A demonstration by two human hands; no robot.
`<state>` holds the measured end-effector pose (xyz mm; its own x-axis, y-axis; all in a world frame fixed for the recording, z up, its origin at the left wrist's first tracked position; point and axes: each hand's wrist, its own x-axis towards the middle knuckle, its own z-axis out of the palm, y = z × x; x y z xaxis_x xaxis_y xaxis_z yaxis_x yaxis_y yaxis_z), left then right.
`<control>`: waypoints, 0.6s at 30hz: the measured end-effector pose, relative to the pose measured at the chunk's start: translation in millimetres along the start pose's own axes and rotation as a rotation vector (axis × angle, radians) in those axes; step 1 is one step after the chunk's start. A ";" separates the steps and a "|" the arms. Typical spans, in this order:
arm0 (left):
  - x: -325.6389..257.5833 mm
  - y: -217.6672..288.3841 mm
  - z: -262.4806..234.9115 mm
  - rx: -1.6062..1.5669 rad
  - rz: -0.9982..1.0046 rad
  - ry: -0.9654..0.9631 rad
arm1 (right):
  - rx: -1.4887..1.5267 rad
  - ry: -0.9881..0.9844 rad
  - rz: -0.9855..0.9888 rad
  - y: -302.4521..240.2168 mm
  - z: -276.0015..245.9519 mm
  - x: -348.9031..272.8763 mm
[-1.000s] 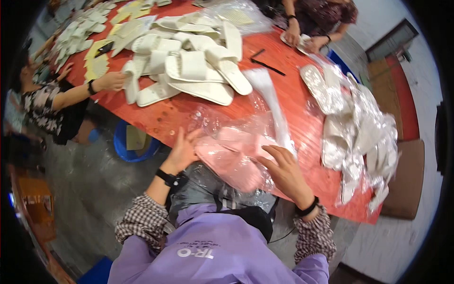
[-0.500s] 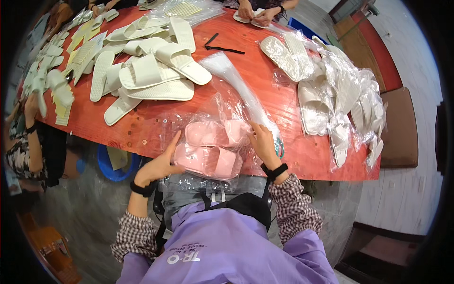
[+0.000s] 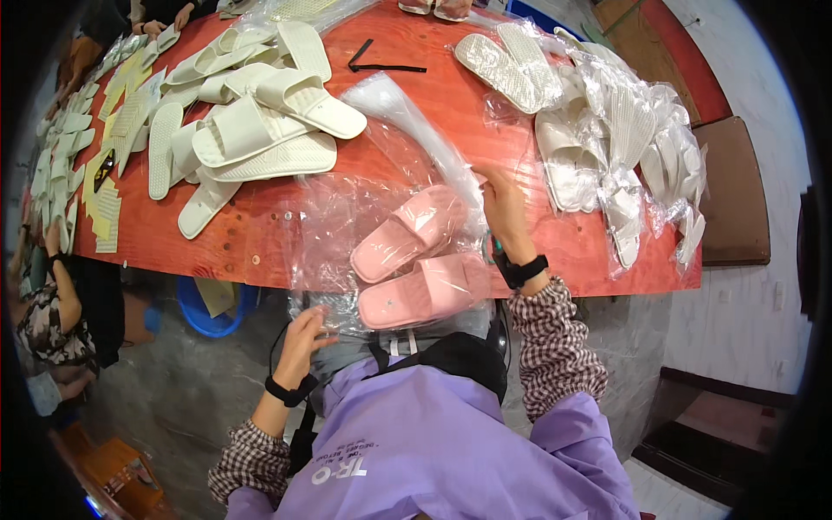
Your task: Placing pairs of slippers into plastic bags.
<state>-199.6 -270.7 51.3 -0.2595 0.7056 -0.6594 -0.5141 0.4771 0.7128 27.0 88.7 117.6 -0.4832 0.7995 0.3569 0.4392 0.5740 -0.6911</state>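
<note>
- Your left hand (image 3: 303,342) is half-open, fingers loosely curled, beside the lower-left edge of a clear, crinkled plastic bag (image 3: 325,225); whether it pinches the film can't be told.
- Your right hand (image 3: 509,212) reaches past the slippers' right side, fingers bent; its grip can't be told.
- Your two pink open-toed slippers (image 3: 433,290) lie side by side at the red wooden table's (image 3: 494,130) near edge, the nearer one overhanging it.
</note>
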 end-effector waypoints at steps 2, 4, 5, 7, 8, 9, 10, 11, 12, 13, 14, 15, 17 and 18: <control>-9.7 11.9 -2.6 -0.003 -0.068 0.070 | -0.141 -0.002 -0.059 5.9 -0.6 -22.9; -23.4 13.6 -18.5 0.301 0.149 0.283 | -0.029 -0.096 -0.002 -14.3 -4.1 -43.3; -27.1 16.0 -21.7 0.660 0.402 0.421 | -0.006 -0.164 0.006 -27.6 -6.0 -55.4; -29.4 54.2 -2.7 0.850 0.564 0.444 | 0.013 -0.224 0.024 -34.6 -3.1 -71.7; -28.3 72.2 10.0 1.036 0.729 0.462 | 0.017 -0.243 0.020 -35.8 3.4 -79.3; -22.3 82.8 22.2 0.928 0.688 0.397 | 0.023 -0.261 0.013 -34.4 10.4 -85.1; -14.6 92.8 32.9 0.820 0.648 0.335 | 0.030 -0.262 0.013 -29.8 15.6 -86.8; -0.5 92.0 34.3 0.861 0.727 0.318 | -0.071 -0.286 -0.047 -24.5 22.0 -86.1; 18.5 80.9 31.3 0.864 0.728 0.328 | -0.175 -0.308 -0.108 -17.4 28.5 -87.0; 39.2 68.7 27.0 0.924 0.785 0.402 | -0.135 -0.334 -0.090 -6.7 38.2 -88.7; 53.5 64.3 25.5 0.982 0.841 0.469 | -0.130 -0.331 -0.095 0.4 44.9 -90.3; 56.8 67.1 29.4 0.986 0.842 0.468 | -0.186 -0.340 -0.096 2.3 48.4 -92.9; 61.5 71.7 37.3 0.660 0.504 0.429 | -0.240 -0.346 -0.094 8.0 51.7 -96.3; 63.2 72.3 35.8 0.664 0.501 0.428 | -0.231 -0.353 -0.093 8.5 51.3 -96.6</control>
<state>-223.9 -172.8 69.7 -0.6717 0.7197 -0.1757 0.2774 0.4642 0.8412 38.5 7.3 45.0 -0.7404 0.6560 0.1464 0.5202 0.6971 -0.4933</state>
